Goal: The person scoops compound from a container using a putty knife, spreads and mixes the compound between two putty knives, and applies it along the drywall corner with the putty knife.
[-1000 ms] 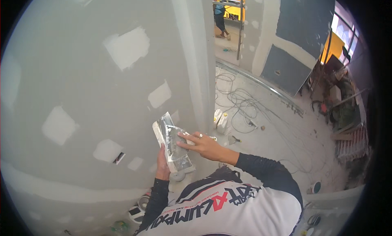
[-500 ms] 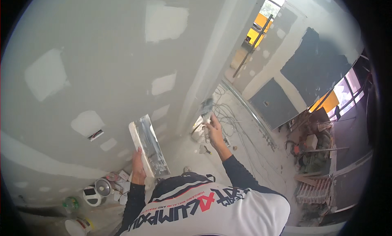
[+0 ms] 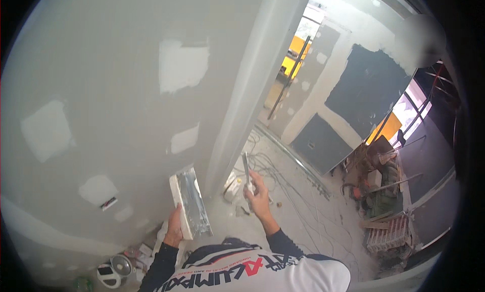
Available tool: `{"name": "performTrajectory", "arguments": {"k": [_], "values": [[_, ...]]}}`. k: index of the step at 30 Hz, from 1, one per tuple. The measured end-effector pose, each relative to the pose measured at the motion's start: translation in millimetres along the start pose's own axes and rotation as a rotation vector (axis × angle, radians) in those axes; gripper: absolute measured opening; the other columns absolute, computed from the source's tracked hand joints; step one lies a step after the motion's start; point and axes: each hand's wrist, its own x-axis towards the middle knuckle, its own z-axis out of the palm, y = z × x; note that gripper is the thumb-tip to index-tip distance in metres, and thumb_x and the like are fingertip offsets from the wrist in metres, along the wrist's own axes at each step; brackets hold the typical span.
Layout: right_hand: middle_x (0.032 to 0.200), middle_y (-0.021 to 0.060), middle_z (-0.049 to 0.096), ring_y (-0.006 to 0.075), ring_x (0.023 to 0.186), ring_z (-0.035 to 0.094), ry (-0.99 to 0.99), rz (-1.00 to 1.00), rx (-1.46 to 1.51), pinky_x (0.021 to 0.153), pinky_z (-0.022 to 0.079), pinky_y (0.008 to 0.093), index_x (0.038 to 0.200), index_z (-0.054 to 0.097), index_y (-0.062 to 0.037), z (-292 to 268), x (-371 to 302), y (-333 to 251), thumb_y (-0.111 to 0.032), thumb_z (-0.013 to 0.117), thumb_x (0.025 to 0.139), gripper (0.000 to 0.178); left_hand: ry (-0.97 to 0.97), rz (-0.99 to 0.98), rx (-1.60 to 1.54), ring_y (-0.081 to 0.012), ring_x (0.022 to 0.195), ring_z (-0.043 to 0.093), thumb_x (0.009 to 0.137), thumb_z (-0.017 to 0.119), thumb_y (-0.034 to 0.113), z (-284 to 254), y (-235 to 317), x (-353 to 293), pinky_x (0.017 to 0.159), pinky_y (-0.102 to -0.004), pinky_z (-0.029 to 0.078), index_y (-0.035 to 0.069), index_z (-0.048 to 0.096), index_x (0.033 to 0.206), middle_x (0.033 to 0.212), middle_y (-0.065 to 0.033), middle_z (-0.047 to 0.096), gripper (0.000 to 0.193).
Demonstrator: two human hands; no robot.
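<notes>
Gripping the mud pan (image 3: pixel 189 203) from below in our left hand (image 3: pixel 174 226), we keep it tilted near the patched drywall (image 3: pixel 126 115) so compound stays within reach, while our right hand (image 3: pixel 260 191) clamps the taping knife (image 3: pixel 246 170) blade-up beside the corner.

Only 1 view: head cam, looks down along drywall (image 3: pixel 116 90) to the floor (image 3: pixel 298 201), hands near, fisheye bent.
</notes>
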Motion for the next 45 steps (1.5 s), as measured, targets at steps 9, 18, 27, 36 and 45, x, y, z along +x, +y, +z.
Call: {"name": "performTrajectory", "arguments": {"k": [9,18,27,36,45], "values": [[0.14,0.0107,0.053,0.0226,0.127,0.05,-0.003,-0.002,0.043,0.102,0.043,0.0349,0.14,0.055,-0.0073,19,-20,24,0.002,0.068,0.081,0.062,-0.011,0.036,-0.016,-0.0259,0.109,0.064,0.104,0.05,0.041,-14,-17,11,0.094,-0.0421,0.054,0.001,0.046,0.138,0.123,-0.0134,0.061,0.053],[0.135,0.0068,0.058,0.0165,0.118,0.055,-0.052,0.244,0.3,0.094,0.047,0.03,0.142,0.053,-0.0066,13,-32,78,0.001,0.07,0.085,0.061,0.018,0.118,-0.132,-0.0333,0.119,0.061,0.106,0.042,0.042,-19,-61,27,0.1,-0.0507,0.052,0.005,0.039,0.147,0.135,-0.0176,0.056,0.055],[0.133,0.0104,0.056,0.0187,0.107,0.06,-0.059,0.587,1.016,0.087,0.052,0.0352,0.142,0.04,-0.0011,-2,-22,60,-0.005,0.053,0.096,0.049,0.163,0.076,-0.063,-0.0295,0.105,0.068,0.104,0.049,0.044,-2,-36,9,0.091,-0.0455,0.058,-0.001,0.046,0.139,0.122,-0.0169,0.065,0.056],[0.113,0.0076,0.062,0.0232,0.1,0.064,0.085,0.865,1.282,0.084,0.052,0.0362,0.127,0.054,-0.0048,86,17,259,-0.002,0.052,0.096,0.031,0.288,0.044,0.073,-0.0193,0.094,0.068,0.103,0.056,0.038,10,-15,2,0.081,-0.0341,0.057,0.002,0.055,0.127,0.11,-0.0096,0.066,0.044],[0.097,0.0017,0.062,0.0104,0.092,0.057,-0.206,0.407,0.367,0.085,0.043,0.0218,0.126,0.065,-0.0006,98,95,319,-0.016,0.054,0.092,0.039,0.506,0.014,0.242,-0.0195,0.108,0.062,0.103,0.056,0.033,-20,51,-55,0.093,-0.0332,0.051,-0.001,0.052,0.134,0.121,-0.0107,0.063,0.046]]}}
